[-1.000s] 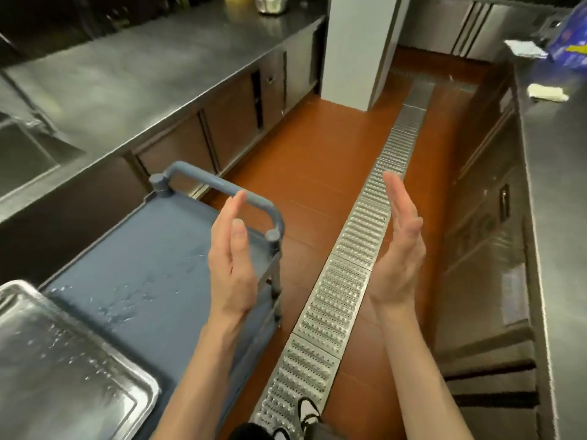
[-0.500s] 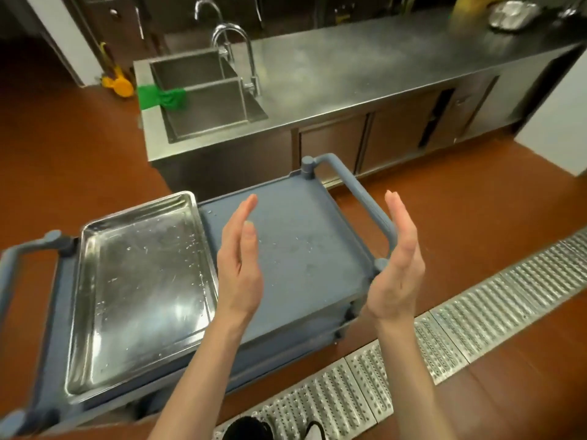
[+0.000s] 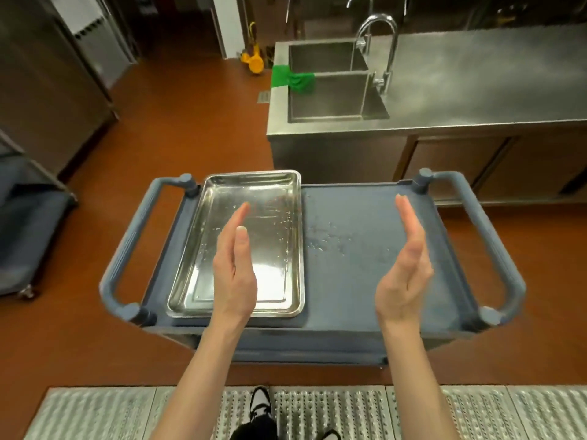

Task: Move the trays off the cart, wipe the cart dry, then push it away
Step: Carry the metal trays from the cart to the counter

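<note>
A shallow rectangular stainless-steel tray is seen lying flat on the left half of the grey-blue plastic cart, its long right edge near the cart's midline and its far edge close to the cart's 12 o'clock rim. Water droplets are scattered on the bare right half. The left hand is held above the tray, fingers straight and together, nothing gripped; the right hand is held likewise above the bare deck. A loop handle is seen at 9 o'clock and another at 3 o'clock. Open red-brown floor is seen from 9 to 11 o'clock; a steel sink counter stands just beyond the cart at 12 to 2 o'clock.
</note>
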Motion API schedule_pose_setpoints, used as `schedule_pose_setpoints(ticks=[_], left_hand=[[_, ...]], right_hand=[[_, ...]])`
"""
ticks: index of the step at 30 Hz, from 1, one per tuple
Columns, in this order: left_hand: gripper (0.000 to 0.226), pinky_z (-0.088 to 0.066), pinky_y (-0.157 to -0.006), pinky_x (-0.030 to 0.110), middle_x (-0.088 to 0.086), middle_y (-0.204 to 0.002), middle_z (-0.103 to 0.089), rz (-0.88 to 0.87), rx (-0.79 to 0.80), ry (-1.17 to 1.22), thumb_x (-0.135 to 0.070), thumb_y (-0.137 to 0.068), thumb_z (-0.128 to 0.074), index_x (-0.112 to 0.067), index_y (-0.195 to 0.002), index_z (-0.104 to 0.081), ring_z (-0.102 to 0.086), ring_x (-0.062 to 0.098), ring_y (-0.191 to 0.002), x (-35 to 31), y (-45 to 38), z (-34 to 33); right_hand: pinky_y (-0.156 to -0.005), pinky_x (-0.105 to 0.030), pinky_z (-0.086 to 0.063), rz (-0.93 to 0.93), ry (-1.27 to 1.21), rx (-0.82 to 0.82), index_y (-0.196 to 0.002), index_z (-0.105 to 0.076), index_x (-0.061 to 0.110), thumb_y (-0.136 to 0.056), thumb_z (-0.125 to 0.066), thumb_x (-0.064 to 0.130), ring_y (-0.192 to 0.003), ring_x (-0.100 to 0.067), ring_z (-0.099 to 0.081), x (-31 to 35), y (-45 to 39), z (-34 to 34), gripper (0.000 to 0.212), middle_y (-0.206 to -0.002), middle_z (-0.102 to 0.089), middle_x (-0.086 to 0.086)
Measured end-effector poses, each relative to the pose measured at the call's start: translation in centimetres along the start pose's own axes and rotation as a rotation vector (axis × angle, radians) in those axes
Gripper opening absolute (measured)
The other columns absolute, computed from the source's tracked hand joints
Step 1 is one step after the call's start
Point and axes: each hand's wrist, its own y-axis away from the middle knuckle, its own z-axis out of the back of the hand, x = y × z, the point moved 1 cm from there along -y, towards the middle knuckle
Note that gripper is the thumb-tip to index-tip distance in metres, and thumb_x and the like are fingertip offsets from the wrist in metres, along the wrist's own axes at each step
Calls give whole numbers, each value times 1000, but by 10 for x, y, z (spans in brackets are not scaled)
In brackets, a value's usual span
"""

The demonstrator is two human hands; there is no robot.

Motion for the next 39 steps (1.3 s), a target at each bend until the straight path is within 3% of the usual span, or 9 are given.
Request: schedule_pose_setpoints(ticks=[5,10,16,21,25,27,29,34,39], left_hand=[[51,-28,-117,8,-21,-159,-46,62,-19,-53,-45,-111,-29,-30,-157,-44,-37,-4,-148,35,-9,43],[51,-26,-112,2,-27,-158,-43,147,-24,-54,-50,-110,-29,-34,-157,-43,-35,-11,-146,72,-25,75],[53,-26,-106,-3,-27,-158,-44,232,-20,-58,-55,-108,-29,-37,-156,-44,-36,-13,-144,118,-46,97],[54,-28,-104,4,-26,-157,-44,290,8,-99,-61,-105,-30,-42,-153,-46,-39,-12,-140,158,-58,113],[46,-31,-111,16,-20,-153,-49,331,-14,-145,-51,-111,-35,-36,-152,-49,-42,-5,-140,189,-67,127],[40,-33,-113,22,-20,-147,-52,362,-26,-168,-43,-112,-41,-34,-149,-53,-43,-2,-138,200,-66,132],[37,-34,-108,20,-22,-140,-54,385,-38,-177,-37,-110,-50,-34,-146,-57,-45,-3,-132,209,-65,135],[37,-36,-104,25,-25,-128,-55,399,-100,-257,-21,-104,-61,-28,-140,-62,-45,2,-127,235,-58,142],[39,-38,-100,31,-2,-133,-61,446,-193,-488,-12,-99,-69,-18,-137,-64,-45,11,-122,259,-50,149]], right_hand=[[-121,-19,-29,-56,-30,59,-155,-44,9,-111,-18,32,-149,-7,-40,-6,12,-52,56,-159,-48,1],[-115,-5,-21,-140,-5,236,-161,-35,19,-105,-17,65,-149,9,-29,-16,24,-92,74,-164,-36,13],[-108,5,-17,-287,108,326,-162,-29,35,-108,-21,56,-144,21,-22,-49,41,-134,59,-163,-29,28],[-110,-1,-23,-351,199,304,-159,-36,31,-110,-24,53,-142,16,-31,-76,59,-161,55,-158,-36,24],[-108,-30,-44,-445,300,205,-144,-54,22,-110,-43,39,-125,-6,-54,-101,72,-176,40,-137,-54,10],[-101,-36,-50,-479,353,173,-139,-57,20,-108,-50,34,-118,-15,-57,-112,77,-179,35,-128,-56,7],[-99,-40,-51,-478,424,181,-137,-58,19,-106,-55,31,-116,-19,-57,-123,82,-179,34,-127,-57,4],[-93,-33,-43,-493,584,222,-138,-59,13,-102,-63,24,-118,-23,-55,-144,91,-180,38,-131,-61,-7],[-89,-30,-38,-483,717,246,-136,-62,7,-98,-69,16,-114,-28,-52,-147,95,-180,39,-127,-60,-14]])
